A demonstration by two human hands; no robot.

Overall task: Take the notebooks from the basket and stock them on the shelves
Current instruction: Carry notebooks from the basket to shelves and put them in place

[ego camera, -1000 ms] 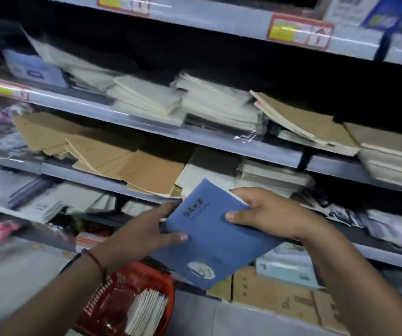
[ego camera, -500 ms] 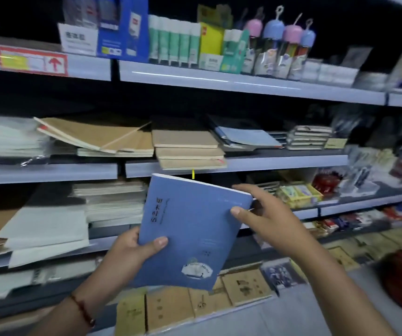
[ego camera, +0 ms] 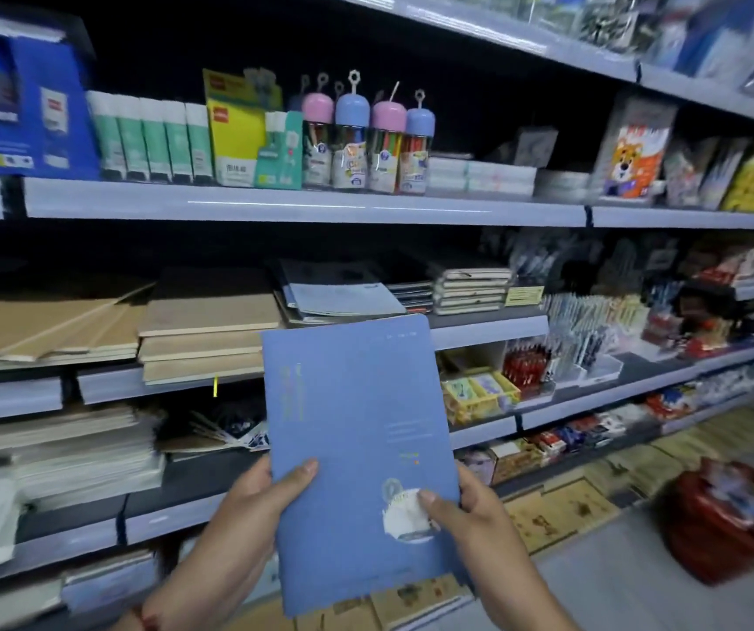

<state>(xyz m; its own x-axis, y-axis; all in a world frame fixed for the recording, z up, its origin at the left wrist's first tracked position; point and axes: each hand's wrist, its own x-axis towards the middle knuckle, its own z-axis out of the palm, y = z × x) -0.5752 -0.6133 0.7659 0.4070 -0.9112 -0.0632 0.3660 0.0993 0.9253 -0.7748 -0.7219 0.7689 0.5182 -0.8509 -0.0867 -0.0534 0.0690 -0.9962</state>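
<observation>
A blue notebook [ego camera: 356, 448] stands upright in front of me, its cover facing me. My left hand [ego camera: 247, 507] grips its lower left edge, thumb on the cover. My right hand [ego camera: 470, 512] grips its lower right edge, thumb on a white picture on the cover. Behind it, the middle shelf [ego camera: 488, 327] carries a pile of blue-grey notebooks [ego camera: 343, 298] and stacks of brown notebooks [ego camera: 211, 321]. A red basket [ego camera: 730, 526] with goods in it sits on the floor at the lower right, blurred.
The shelf above [ego camera: 302, 204] holds glue sticks, a yellow pack and pencil tubes with pink and blue caps. White paper stacks [ego camera: 61, 453] lie at the lower left. Pens and small boxes fill the right-hand shelves. Brown notebooks line the bottom shelf.
My view has swung right and up along the shelves. The notebook has turned upright, and both hands have slid down to its lower edges. A red basket now shows at the right.
</observation>
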